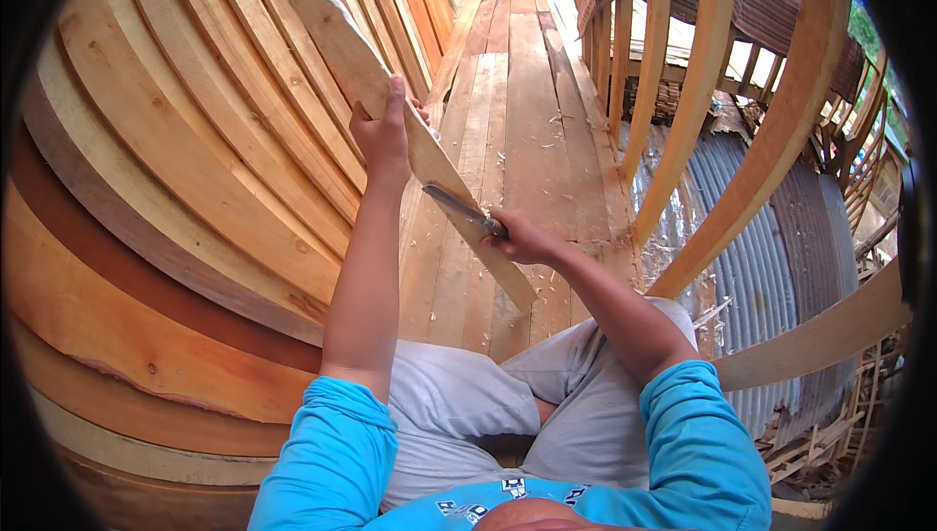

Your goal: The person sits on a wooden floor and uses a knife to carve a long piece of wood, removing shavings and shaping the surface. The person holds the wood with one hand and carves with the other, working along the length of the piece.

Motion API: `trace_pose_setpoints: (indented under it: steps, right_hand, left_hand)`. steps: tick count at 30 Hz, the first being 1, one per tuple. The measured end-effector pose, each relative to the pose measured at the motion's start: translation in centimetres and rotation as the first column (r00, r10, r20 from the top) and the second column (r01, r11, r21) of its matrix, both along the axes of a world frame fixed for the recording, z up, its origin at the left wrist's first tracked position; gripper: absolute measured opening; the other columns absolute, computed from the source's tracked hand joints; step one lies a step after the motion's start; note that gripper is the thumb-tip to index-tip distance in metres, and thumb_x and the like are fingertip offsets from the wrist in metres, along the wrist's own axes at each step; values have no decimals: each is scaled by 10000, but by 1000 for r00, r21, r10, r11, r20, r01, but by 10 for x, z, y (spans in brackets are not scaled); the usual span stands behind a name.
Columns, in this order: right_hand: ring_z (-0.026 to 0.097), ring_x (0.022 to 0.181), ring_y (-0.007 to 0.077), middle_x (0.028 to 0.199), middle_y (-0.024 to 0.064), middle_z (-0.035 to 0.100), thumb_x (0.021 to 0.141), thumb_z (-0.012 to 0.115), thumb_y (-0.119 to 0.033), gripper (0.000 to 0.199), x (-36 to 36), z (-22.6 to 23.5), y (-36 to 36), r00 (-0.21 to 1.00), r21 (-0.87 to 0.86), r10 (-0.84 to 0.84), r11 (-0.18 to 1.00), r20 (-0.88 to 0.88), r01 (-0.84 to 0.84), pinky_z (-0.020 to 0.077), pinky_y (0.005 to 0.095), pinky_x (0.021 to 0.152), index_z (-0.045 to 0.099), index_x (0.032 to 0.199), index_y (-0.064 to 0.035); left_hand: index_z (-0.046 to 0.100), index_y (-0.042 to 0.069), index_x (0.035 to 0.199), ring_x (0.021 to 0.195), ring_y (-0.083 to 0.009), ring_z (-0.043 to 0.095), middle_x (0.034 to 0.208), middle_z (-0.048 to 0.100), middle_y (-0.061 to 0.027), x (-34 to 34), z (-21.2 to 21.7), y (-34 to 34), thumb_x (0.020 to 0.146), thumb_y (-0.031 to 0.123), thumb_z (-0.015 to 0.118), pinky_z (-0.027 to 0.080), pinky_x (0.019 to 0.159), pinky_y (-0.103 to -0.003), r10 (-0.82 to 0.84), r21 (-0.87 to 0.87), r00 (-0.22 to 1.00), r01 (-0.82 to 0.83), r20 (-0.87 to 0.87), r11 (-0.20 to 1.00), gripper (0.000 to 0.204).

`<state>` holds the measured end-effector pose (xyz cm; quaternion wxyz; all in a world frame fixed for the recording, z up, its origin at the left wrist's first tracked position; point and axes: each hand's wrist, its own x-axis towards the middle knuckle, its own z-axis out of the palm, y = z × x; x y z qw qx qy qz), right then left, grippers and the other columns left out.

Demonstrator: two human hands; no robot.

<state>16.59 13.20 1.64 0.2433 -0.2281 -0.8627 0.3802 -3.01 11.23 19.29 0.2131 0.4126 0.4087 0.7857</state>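
Plank (390,102) slants across plank decking (527,92), gripped high by the left hand (384,136), fingers wrapped shut around its edge. Right hand (522,236), fist closed on a chisel (459,207), presses the blade against the wood. A slip along the grain could drive steel toward the left wrist.

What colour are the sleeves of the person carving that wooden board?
Bright turquoise blue sleeves, seen best in the head view, near the lower edge.

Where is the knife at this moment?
In the head view, near the centre, the knife is in the right hand, its blade lying on the plank held by the left hand.
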Motion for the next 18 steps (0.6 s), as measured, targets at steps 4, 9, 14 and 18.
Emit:
trace_pose_setpoints:
  steps: [4, 9, 14, 18]
  right_hand:
    - [602, 874, 139, 950, 72, 674, 914, 697, -131, 324, 9, -19, 16, 906, -239, 25, 961, -423, -138, 505, 346, 790, 605, 1216, -58]
    - [594, 755, 147, 860, 66, 641, 946, 636, -192, 318, 1, 12, 6, 934, -339, -356, 883, -29, 325, 506, 335, 728, 598, 1200, -4]
    - [504, 683, 79, 748, -5, 518, 967, 570, -159, 233, -13, -27, 14, 949, -444, -313, 858, -50, 260, 463, 286, 655, 570, 1143, -6]
    - [633, 782, 251, 844, 165, 628, 898, 577, -130, 253, -45, -15, -27, 956, -279, -279, 929, -95, 243, 501, 397, 734, 581, 1106, 14]
  left_hand:
    - [527, 30, 1000, 572, -187, 630, 713, 605, -83, 15, 0, -45, 906, 290, 722, 552, 532, -336, 104, 75, 992, -99, -71, 992, 338]
    - [525, 14, 1005, 590, -187, 630, 724, 606, -83, -26, 0, -105, 911, 242, 718, 555, 550, -329, 353, 151, 919, -330, -173, 932, 313]
    - [518, -6, 1017, 599, -192, 624, 734, 602, -97, -27, -18, -113, 906, 247, 724, 556, 556, -328, 411, 174, 903, -388, -122, 905, 345]
    - [519, -12, 1029, 596, -171, 624, 716, 610, -81, -27, -15, -116, 904, 247, 730, 562, 571, -315, 447, 210, 891, -423, -78, 881, 357]
